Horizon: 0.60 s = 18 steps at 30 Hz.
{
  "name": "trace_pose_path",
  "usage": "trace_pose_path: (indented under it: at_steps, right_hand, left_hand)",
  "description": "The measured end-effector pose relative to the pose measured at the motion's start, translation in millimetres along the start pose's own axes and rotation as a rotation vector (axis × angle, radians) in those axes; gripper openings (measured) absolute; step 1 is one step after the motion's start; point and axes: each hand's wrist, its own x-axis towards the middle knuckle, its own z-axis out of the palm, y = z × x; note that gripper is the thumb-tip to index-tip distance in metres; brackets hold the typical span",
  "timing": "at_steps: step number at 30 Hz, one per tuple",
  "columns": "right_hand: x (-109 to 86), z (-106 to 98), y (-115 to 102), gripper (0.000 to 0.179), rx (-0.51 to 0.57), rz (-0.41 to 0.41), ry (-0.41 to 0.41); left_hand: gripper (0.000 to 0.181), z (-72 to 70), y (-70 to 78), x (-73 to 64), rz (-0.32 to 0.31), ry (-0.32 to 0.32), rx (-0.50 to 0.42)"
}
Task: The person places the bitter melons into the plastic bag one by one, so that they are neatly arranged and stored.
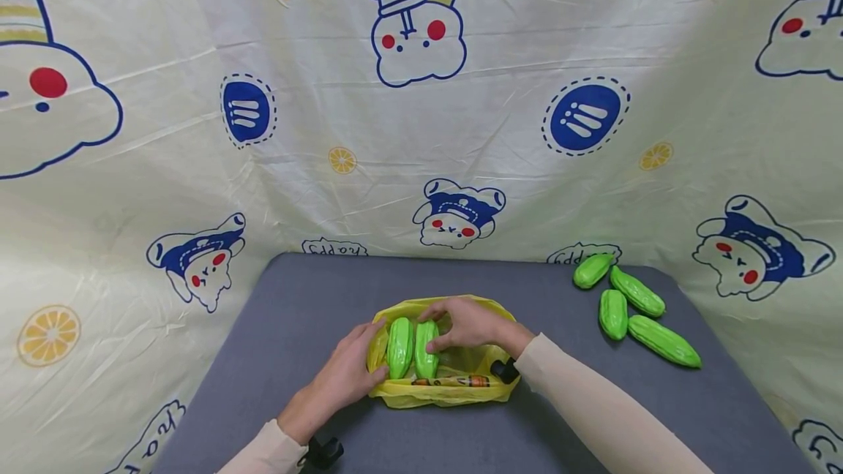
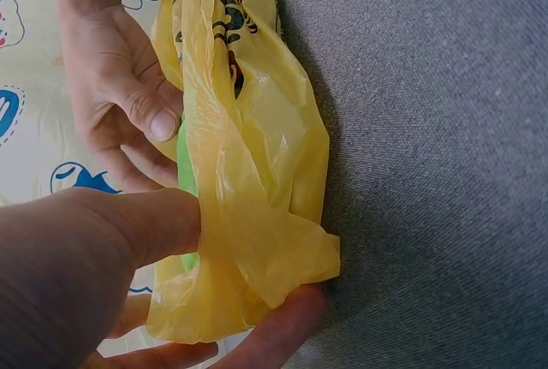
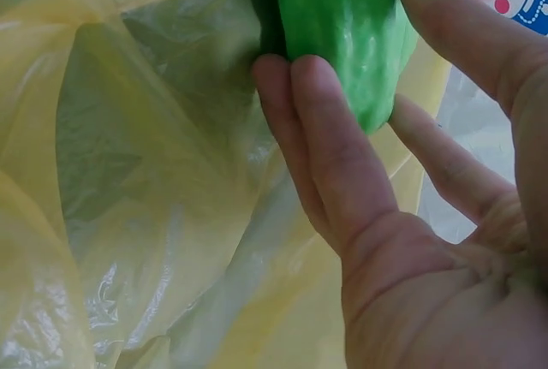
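A yellow plastic bag [image 1: 454, 395] lies open-mouthed on the table, with two bumpy green bitter melons inside, side by side at its left. My left hand [image 1: 352, 364] grips the bag's left end, thumb at the rim and fingers around the outside, as the left wrist view shows. With my right hand [image 1: 464, 324], reaching into the bag, I hold the right-hand bitter melon [image 1: 426, 350] between thumb and fingers. Close beside it lies the other bitter melon [image 1: 399, 348]. In the right wrist view, fingertips touch both sides of the held bitter melon [image 3: 342, 35].
Several more green bitter melons [image 1: 664, 341] lie in a loose group at the table's back right. The grey table [image 1: 296, 313] meets a printed white curtain [image 1: 448, 123] behind it. Dark print [image 2: 231, 22] marks the bag's front side.
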Motion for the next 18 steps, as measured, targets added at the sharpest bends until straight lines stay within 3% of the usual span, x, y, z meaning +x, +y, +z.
trace_pose_path:
  at_steps: [18]
  right_hand:
    - [-5.1, -2.8, 0.2, 0.061, -0.013, 0.013, 0.001]
  left_hand:
    - [0.082, 0.2, 0.4, 0.0, -0.001, -0.004, 0.008]
